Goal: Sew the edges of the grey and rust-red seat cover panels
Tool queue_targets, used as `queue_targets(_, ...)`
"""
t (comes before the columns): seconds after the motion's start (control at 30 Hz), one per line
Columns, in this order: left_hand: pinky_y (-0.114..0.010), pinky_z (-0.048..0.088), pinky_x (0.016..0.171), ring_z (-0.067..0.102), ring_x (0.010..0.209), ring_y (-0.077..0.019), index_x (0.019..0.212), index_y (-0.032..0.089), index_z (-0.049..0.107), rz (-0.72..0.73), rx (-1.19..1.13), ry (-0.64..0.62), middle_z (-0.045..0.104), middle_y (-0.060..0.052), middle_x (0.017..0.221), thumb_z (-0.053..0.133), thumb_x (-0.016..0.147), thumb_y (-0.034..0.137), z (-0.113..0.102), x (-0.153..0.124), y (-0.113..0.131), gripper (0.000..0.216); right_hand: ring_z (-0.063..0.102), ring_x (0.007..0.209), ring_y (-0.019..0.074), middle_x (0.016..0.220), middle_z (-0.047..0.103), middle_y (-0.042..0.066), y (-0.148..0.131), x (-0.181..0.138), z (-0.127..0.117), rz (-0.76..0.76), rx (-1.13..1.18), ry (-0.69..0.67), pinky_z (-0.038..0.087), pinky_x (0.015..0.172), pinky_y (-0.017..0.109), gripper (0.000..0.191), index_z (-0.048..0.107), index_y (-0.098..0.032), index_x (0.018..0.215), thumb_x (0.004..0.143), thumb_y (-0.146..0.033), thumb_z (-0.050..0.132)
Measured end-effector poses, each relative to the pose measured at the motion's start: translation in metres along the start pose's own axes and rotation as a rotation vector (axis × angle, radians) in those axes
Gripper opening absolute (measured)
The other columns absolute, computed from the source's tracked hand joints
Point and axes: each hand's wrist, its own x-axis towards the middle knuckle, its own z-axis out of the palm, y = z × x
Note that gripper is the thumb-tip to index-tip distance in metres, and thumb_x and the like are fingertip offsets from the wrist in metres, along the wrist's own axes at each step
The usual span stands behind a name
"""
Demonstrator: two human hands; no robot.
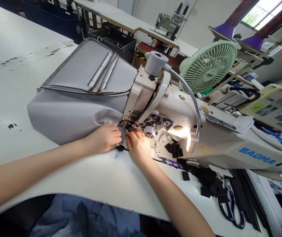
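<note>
A large grey fabric piece (69,112) with dark piping and zipper strips lies on the white table (12,82), its edge fed under the needle of a cream sewing machine (205,135). My left hand (105,138) is curled, its fingers pinching the grey fabric just left of the presser foot. My right hand (138,146) sits right beside it, fingers bent and pressing the fabric edge under the needle area. A small black strap piece (120,148) shows between the hands.
A lit gooseneck lamp (192,131) hangs over the machine bed. Black strap pieces (175,151) and scissors (232,210) lie to the right. A green fan (207,65) and a control panel (276,108) stand behind. Another machine (169,23) sits at the far table.
</note>
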Motion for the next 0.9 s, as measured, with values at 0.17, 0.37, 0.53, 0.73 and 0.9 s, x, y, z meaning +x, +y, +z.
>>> queue_targets(0.17,-0.03,0.047,0.077,0.061,0.084,-0.0174,0.085,0.017,0.067,-0.297,-0.438,0.186,0.066,-0.004,0.088,0.06,0.091,0.022,0.0,-0.003,-0.005,0.01,0.062,0.09,0.0189,0.1,0.07,0.008,0.003,-0.007,-0.001,-0.052,0.005,0.007,0.047,0.081,0.029,0.024,0.071,-0.019,0.102,0.1,-0.021,0.048)
queue_targets(0.37,-0.032,0.045,0.082,0.063,0.091,-0.0187,0.083,0.017,0.066,-0.243,-0.36,0.197,0.07,-0.005,0.101,0.062,0.088,0.016,0.003,-0.003,0.001,0.006,0.062,0.092,0.0186,0.103,0.072,0.007,0.004,-0.008,0.0,-0.084,0.016,0.015,0.046,0.081,0.03,0.022,0.073,-0.02,0.102,0.099,-0.02,0.051)
queue_targets(0.53,-0.034,0.035,0.073,0.055,0.081,-0.0196,0.08,0.017,0.062,-0.08,-0.073,-0.009,0.068,-0.003,0.086,0.061,0.085,0.013,0.003,-0.003,0.007,0.006,0.063,0.09,0.0185,0.102,0.073,0.006,0.004,-0.009,0.0,-0.06,0.061,0.039,0.045,0.08,0.03,0.022,0.072,-0.02,0.102,0.099,-0.02,0.049)
queue_targets(0.73,-0.035,0.034,0.074,0.052,0.083,-0.0196,0.079,0.017,0.058,0.07,0.078,-0.061,0.064,-0.003,0.084,0.056,0.089,0.013,-0.001,-0.001,0.008,0.011,0.065,0.078,0.0207,0.088,0.072,0.007,0.0,-0.003,0.003,0.153,0.045,0.109,0.043,0.073,0.032,0.015,0.067,-0.017,0.095,0.089,-0.03,0.065)
queue_targets(0.9,-0.036,0.033,0.073,0.049,0.078,-0.0196,0.08,0.017,0.057,0.13,0.177,-0.056,0.059,-0.002,0.078,0.048,0.094,0.011,-0.001,0.001,0.008,0.018,0.062,0.077,0.0173,0.086,0.07,0.006,-0.003,0.003,0.004,0.075,0.044,0.087,0.044,0.074,0.028,0.013,0.067,-0.017,0.086,0.094,-0.02,0.057)
